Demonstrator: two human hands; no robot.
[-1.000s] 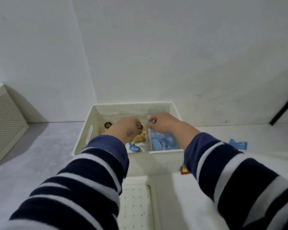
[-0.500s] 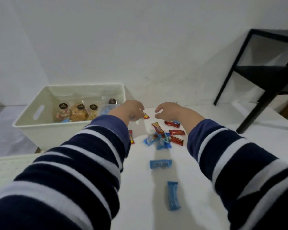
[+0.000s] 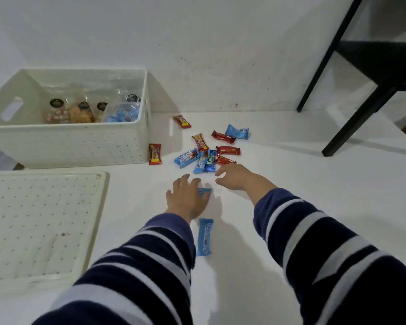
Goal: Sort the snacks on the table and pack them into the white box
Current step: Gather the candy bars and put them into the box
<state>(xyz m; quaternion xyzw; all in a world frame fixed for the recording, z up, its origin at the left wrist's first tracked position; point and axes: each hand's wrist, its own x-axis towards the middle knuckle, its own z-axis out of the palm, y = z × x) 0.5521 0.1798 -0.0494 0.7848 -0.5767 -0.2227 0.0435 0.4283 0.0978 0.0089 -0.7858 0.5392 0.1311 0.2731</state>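
Note:
The white box (image 3: 75,146) stands at the left, holding bagged cookies (image 3: 80,112) and blue packets (image 3: 123,114). To its right lies a scatter of red and blue snack bars (image 3: 206,156). My left hand (image 3: 186,195) rests flat, fingers spread, over a blue bar (image 3: 205,191) that is partly hidden under it. Another blue bar (image 3: 204,236) lies just below that hand. My right hand (image 3: 234,177) hovers with fingers apart beside the pile's near edge, holding nothing.
The box's perforated lid (image 3: 38,226) lies flat at the front left. A red bar (image 3: 154,154) leans by the box's right wall. A black table frame (image 3: 352,73) stands at the back right. A white wall runs behind.
Both hands have left the box, swung right and come down toward the loose snacks; my left hand has landed on a blue bar. The view has turned from the box to the pile.

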